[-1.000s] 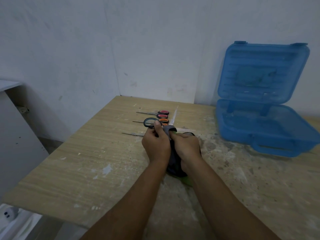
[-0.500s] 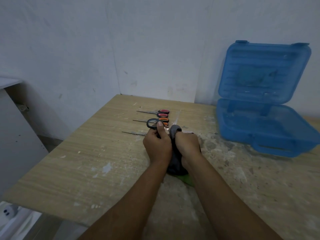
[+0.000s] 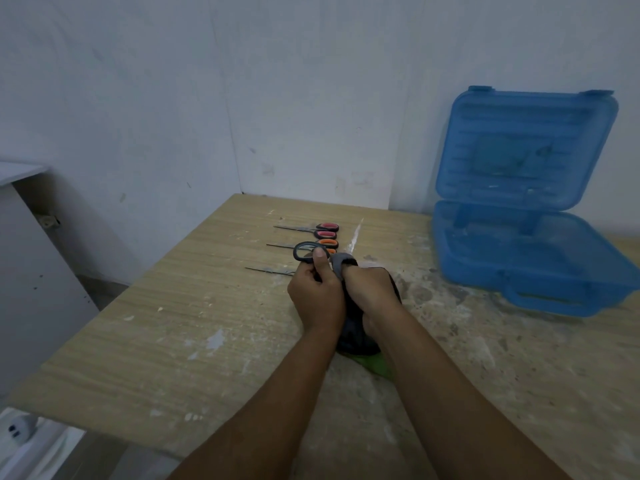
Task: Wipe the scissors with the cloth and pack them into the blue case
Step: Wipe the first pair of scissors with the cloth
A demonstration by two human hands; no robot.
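1. The left hand (image 3: 317,296) gripped the black-handled scissors (image 3: 303,252) near the counter's (image 3: 173,323) far edge.
2. The right hand (image 3: 372,292) pinched the grey cloth (image 3: 343,263) round the blade. The cloth had barely shifted along it within the second, so wiping probably continued.
3. The blue case (image 3: 540,296) lay open at the far right corner, awaiting them.

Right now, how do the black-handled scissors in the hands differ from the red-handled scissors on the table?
The left hand grips the black-handled scissors, and the right hand holds cloth round their blade; the red-handled scissors lie untouched on the table. The black pair's blade points towards the wall, the red pair's left. Both have metal blades.
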